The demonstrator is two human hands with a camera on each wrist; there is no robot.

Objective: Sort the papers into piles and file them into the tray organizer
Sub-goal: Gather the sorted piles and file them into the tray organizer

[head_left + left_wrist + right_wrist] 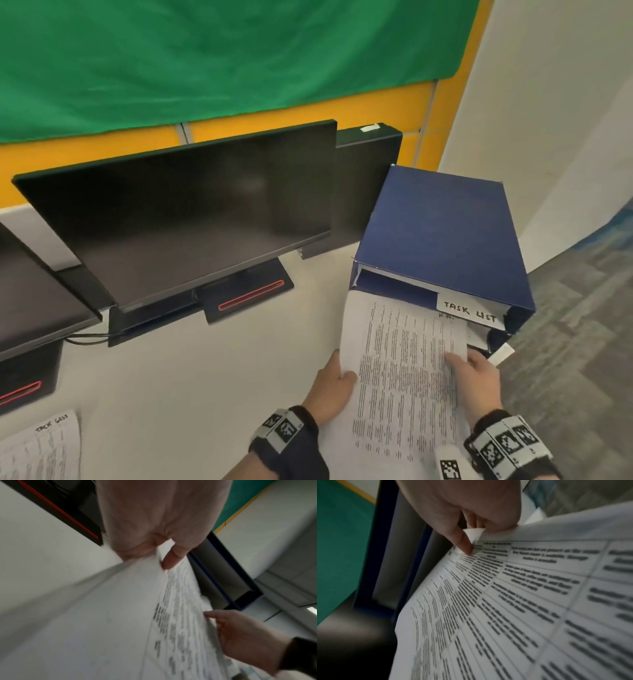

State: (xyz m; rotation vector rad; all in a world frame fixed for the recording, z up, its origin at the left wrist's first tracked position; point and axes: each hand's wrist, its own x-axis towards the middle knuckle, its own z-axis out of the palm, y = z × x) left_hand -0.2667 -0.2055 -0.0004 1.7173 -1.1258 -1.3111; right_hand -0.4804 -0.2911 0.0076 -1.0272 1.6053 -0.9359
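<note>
A printed sheet of table text [400,370] is held flat in front of the blue tray organizer [442,236], its far edge inside a slot under the label "TASK LIST" [471,312]. My left hand [337,380] pinches the sheet's left edge, thumb on top [169,559]. My right hand [474,371] pinches the right edge, thumb on the print [465,543]. The sheet [522,601] fills the right wrist view, with the organizer's blue walls [385,547] behind it. Whether more than one sheet is held cannot be told.
A dark monitor [185,212] stands on the white desk [171,394] left of the organizer, with a second monitor [30,308] at the far left. Another handwritten-headed paper [41,445] lies at the lower left. Grey carpet [575,342] lies beyond the desk's right edge.
</note>
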